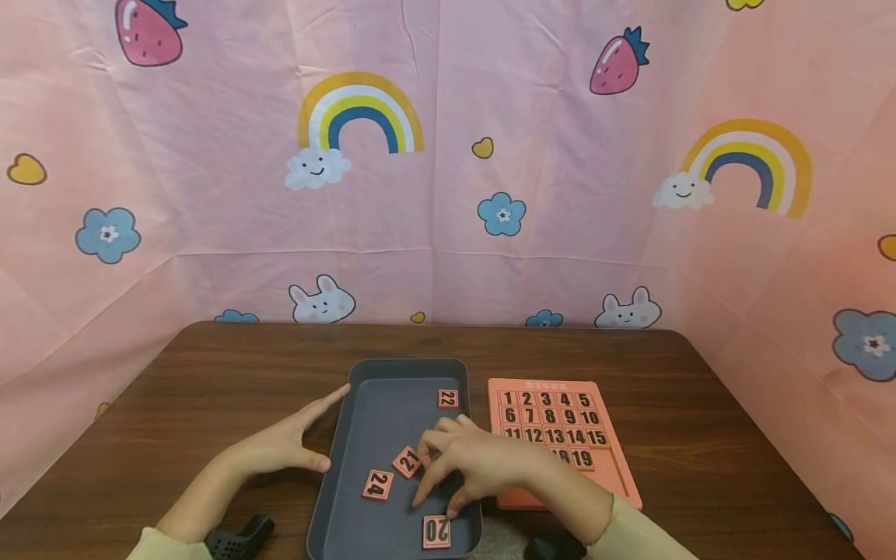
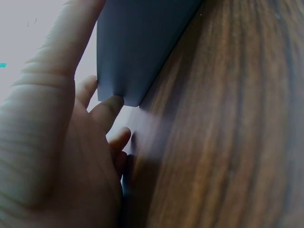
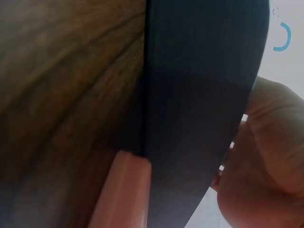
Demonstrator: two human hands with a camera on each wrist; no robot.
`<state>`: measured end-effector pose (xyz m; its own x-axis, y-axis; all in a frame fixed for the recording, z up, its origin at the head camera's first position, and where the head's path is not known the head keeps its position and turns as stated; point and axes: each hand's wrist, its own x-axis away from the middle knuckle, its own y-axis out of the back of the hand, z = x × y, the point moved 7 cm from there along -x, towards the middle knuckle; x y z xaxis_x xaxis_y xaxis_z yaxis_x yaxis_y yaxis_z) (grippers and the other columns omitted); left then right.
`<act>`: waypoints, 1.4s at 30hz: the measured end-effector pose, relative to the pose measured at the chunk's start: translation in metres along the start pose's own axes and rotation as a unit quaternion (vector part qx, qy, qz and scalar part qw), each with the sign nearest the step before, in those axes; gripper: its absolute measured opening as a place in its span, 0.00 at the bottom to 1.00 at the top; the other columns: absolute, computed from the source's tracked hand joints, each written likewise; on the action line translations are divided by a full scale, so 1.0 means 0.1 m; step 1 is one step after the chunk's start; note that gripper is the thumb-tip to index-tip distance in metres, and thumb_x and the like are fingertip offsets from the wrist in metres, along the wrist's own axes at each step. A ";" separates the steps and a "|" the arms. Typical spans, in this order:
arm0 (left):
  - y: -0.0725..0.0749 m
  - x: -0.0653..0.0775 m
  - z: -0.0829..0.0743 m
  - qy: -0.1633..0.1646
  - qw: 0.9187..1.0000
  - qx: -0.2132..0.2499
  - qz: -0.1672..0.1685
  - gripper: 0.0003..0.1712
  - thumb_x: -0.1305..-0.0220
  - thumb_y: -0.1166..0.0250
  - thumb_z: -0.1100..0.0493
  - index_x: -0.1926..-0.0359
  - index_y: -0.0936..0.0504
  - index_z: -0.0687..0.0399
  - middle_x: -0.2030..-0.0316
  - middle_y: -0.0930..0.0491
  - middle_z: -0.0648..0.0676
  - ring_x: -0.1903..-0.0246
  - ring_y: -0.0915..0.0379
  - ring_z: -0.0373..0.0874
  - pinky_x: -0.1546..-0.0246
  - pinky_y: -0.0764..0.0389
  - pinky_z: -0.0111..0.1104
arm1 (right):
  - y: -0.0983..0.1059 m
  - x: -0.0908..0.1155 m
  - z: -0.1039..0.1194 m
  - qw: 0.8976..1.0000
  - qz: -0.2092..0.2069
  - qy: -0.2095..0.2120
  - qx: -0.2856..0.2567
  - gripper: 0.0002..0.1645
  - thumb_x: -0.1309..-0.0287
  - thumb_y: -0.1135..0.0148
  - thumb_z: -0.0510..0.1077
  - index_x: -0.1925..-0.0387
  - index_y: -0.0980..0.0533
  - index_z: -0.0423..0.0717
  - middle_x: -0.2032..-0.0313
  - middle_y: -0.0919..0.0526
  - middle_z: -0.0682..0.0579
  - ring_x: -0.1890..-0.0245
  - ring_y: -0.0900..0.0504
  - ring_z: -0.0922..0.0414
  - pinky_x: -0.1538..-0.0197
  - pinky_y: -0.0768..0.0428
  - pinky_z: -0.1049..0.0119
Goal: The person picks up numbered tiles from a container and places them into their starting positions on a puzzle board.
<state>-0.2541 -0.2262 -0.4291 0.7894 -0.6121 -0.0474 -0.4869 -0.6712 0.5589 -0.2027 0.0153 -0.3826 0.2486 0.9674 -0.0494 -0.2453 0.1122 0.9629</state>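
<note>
A dark grey tray (image 1: 374,420) holds several pink number tiles, among them the 22 tile (image 1: 448,398), 21 tile (image 1: 406,462), 24 tile (image 1: 378,484) and 20 tile (image 1: 436,533). My right hand (image 1: 483,459) hovers over the tray's right side, fingers loosely bent and apart. Its thumb tip is at the corner of the 20 tile, another finger close to the 21 tile. With fingers spread, my left hand (image 1: 280,443) rests against the tray's left side. In the left wrist view, fingertips meet the tray's outer wall (image 2: 137,47).
Right of the tray lies a pink number board (image 1: 619,470) with rows of tiles up to 19, partly covered by my right forearm. The right wrist view shows its edge (image 3: 126,194) beside the tray wall (image 3: 194,114). Both stand on a brown wooden table (image 1: 231,373), with patterned cloth behind.
</note>
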 end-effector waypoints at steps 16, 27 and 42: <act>0.00 0.01 0.03 0.009 1.000 0.002 0.004 0.60 0.47 0.27 0.46 0.24 0.58 0.43 0.27 0.59 0.63 0.32 0.63 0.70 0.48 0.51 0.73 | -0.10 -0.04 0.03 0.999 0.031 0.020 0.026 0.22 0.60 0.25 0.59 0.57 0.16 0.71 0.62 0.34 0.66 0.61 0.42 0.68 0.60 0.46 0.74; -0.01 0.01 0.06 0.006 1.000 -0.001 -0.001 0.60 0.47 0.27 0.45 0.24 0.58 0.42 0.27 0.58 0.64 0.33 0.63 0.71 0.49 0.50 0.74 | -0.05 -0.04 0.04 0.999 -0.010 0.022 0.041 0.20 0.62 0.26 0.62 0.62 0.15 0.67 0.66 0.36 0.64 0.64 0.43 0.67 0.61 0.47 0.74; 0.00 -0.02 0.03 -0.001 1.000 -0.004 -0.002 0.60 0.48 0.27 0.46 0.24 0.58 0.43 0.27 0.58 0.63 0.32 0.62 0.69 0.48 0.50 0.73 | 0.32 0.45 -0.02 0.975 -0.195 -0.099 0.031 0.19 0.67 0.22 0.63 0.71 0.16 0.62 0.66 0.41 0.64 0.62 0.43 0.64 0.60 0.42 0.66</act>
<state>-0.2564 -0.2263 -0.4311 0.7905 -0.6103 -0.0508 -0.4808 -0.6700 0.5656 -0.2017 0.0630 -0.3545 0.4901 0.7899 -0.3686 -0.0410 0.4433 0.8954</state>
